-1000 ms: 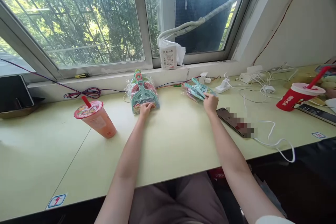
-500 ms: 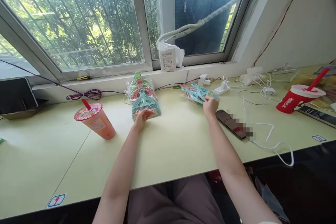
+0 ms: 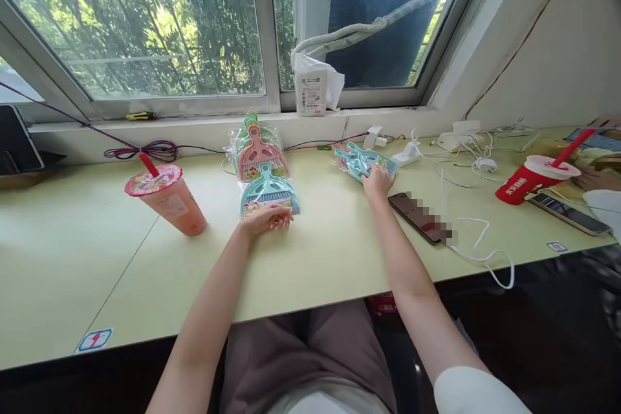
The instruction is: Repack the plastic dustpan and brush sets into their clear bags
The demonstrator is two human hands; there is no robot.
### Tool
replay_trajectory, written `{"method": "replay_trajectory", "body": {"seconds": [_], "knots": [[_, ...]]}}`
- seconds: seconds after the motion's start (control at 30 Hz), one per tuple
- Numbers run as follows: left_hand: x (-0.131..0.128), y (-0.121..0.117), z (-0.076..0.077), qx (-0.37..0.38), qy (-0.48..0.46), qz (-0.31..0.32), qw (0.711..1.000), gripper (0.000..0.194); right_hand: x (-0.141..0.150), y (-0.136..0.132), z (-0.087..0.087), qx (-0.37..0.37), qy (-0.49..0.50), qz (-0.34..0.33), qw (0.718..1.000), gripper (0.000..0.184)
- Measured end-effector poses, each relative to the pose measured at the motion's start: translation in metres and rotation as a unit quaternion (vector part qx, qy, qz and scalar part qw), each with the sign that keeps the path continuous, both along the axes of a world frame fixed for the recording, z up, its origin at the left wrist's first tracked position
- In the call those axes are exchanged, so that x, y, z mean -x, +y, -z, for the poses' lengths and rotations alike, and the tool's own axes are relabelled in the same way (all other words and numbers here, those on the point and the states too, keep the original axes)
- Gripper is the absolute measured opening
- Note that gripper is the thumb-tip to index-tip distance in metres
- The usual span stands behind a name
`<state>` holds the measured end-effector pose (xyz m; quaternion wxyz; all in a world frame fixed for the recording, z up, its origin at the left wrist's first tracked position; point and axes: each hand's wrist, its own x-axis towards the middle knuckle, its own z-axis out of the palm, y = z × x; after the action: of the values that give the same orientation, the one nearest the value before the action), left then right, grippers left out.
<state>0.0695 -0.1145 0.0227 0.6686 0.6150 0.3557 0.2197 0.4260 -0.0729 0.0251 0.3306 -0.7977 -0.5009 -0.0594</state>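
Observation:
My left hand point(image 3: 268, 217) rests on the table with its fingers loosely curled and nothing in them. It lies at the front edge of a turquoise dustpan-and-brush set point(image 3: 268, 190) in clear wrapping. Behind that set leans a pink dustpan set point(image 3: 258, 154), with several more in green behind it. My right hand point(image 3: 378, 181) lies on a smaller pile of wrapped turquoise and pink dustpan sets point(image 3: 358, 159), fingers stretched over the top one. Part of this pile is hidden under the hand.
A pink drink cup point(image 3: 178, 206) stands left. To the right are a phone point(image 3: 417, 217) with a white cable point(image 3: 485, 259), a red cup point(image 3: 521, 182), a power strip point(image 3: 408, 155) and another phone point(image 3: 575, 215). Another person's hand and sleeve point(image 3: 604, 197) show far right.
My right hand has lowered the turquoise set onto the right pile, and its grip has loosened. The front turquoise set at left now sits apart from the pink one. The view has tilted down.

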Motion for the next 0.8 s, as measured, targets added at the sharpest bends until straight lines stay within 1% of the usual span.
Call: {"method": "replay_trajectory", "body": {"seconds": [0.07, 0.13, 0.17, 0.23, 0.3, 0.37, 0.4, 0.47, 0.5, 0.53, 0.57, 0.6, 0.63, 0.67, 0.7, 0.73, 0.8], "knots": [[0.003, -0.007, -0.007, 0.006, 0.001, 0.045, 0.999, 0.038, 0.005, 0.010, 0.001, 0.030, -0.024, -0.014, 0.999, 0.035], [0.001, -0.015, -0.014, 0.000, -0.022, 0.062, 0.998, 0.037, 0.007, 0.018, -0.003, 0.052, -0.034, -0.013, 0.998, 0.034], [-0.002, -0.018, -0.017, -0.002, -0.030, 0.070, 0.997, 0.037, 0.005, 0.022, -0.007, 0.045, -0.039, -0.007, 0.998, 0.034], [-0.008, -0.024, -0.020, 0.004, -0.018, 0.105, 0.994, 0.039, 0.000, 0.026, -0.018, -0.002, -0.040, 0.007, 0.999, 0.034], [-0.014, -0.026, -0.019, 0.013, 0.022, 0.160, 0.987, 0.041, -0.007, 0.027, -0.033, -0.074, -0.027, 0.016, 0.997, 0.034], [-0.016, -0.027, -0.018, 0.014, 0.064, 0.210, 0.976, 0.044, -0.010, 0.022, -0.050, -0.154, -0.016, 0.007, 0.988, 0.038], [-0.016, -0.027, -0.018, 0.013, 0.078, 0.224, 0.971, 0.044, -0.008, 0.016, -0.058, -0.189, -0.015, -0.006, 0.982, 0.041], [-0.015, -0.026, -0.018, 0.009, 0.075, 0.222, 0.972, 0.044, 0.007, 0.000, -0.073, -0.236, -0.025, -0.037, 0.971, 0.047], [-0.014, -0.025, -0.019, 0.005, 0.052, 0.204, 0.978, 0.044, 0.020, -0.012, -0.077, -0.242, -0.034, -0.055, 0.968, 0.048], [-0.014, -0.025, -0.020, -0.006, 0.012, 0.170, 0.985, 0.048, 0.037, -0.025, -0.080, -0.237, -0.043, -0.074, 0.968, 0.049], [-0.015, -0.025, -0.021, -0.025, -0.040, 0.124, 0.991, 0.056, 0.057, -0.038, -0.080, -0.229, -0.052, -0.095, 0.967, 0.049], [-0.017, -0.025, -0.023, -0.049, -0.099, 0.074, 0.991, 0.066, 0.079, -0.052, -0.077, -0.217, -0.061, -0.127, 0.966, 0.048], [-0.019, -0.025, -0.023, -0.075, -0.157, 0.024, 0.984, 0.072, 0.103, -0.065, -0.072, -0.200, -0.072, -0.173, 0.962, 0.046], [-0.021, -0.026, -0.024, -0.097, -0.208, -0.020, 0.973, 0.074, 0.126, -0.077, -0.065, -0.182, -0.083, -0.226, 0.953, 0.044], [-0.023, -0.026, -0.024, -0.108, -0.248, -0.058, 0.961, 0.071, 0.148, -0.086, -0.057, -0.165, -0.094, -0.284, 0.940, 0.042], [-0.024, -0.025, -0.023, -0.103, -0.276, -0.092, 0.951, 0.065, 0.168, -0.093, -0.048, -0.155, -0.103, -0.342, 0.921, 0.040], [-0.024, -0.023, -0.020, -0.065, -0.310, -0.171, 0.933, 0.053, 0.195, -0.101, -0.031, -0.147, -0.102, -0.436, 0.882, 0.039]]}}
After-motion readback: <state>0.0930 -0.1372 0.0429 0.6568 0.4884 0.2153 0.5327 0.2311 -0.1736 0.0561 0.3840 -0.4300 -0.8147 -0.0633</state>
